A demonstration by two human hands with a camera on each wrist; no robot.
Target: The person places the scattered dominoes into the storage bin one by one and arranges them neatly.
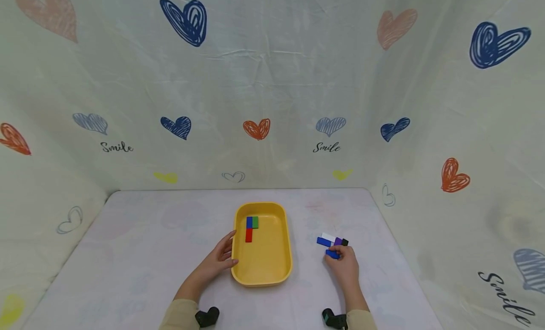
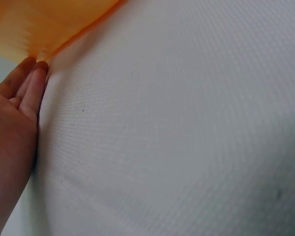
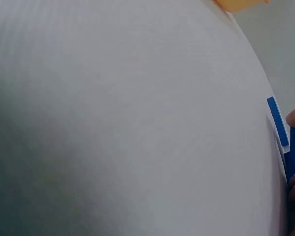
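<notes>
My left hand [image 1: 216, 258] rests against the left side of a yellow tray [image 1: 266, 259], thumb and fingers spread along its edge. In the left wrist view its fingers [image 2: 33, 91] look fairly straight where they touch the tray wall. Inside the tray, toward the upper left, a blue block [image 1: 249, 222] and a green block [image 1: 255, 222] sit side by side, with a red block [image 1: 249, 235] below the blue one. Between thumb and fingers, my right hand [image 1: 346, 267] pinches a blue block [image 1: 332, 254], which also shows in the right wrist view.
Just beyond the right hand lie another blue block [image 1: 323, 242], a white block [image 1: 328, 236], a purple block [image 1: 338, 241] and a black block [image 1: 345, 242], close together. The white table [image 1: 149, 254] meets a heart-printed curtain [image 1: 289, 155] at its back edge.
</notes>
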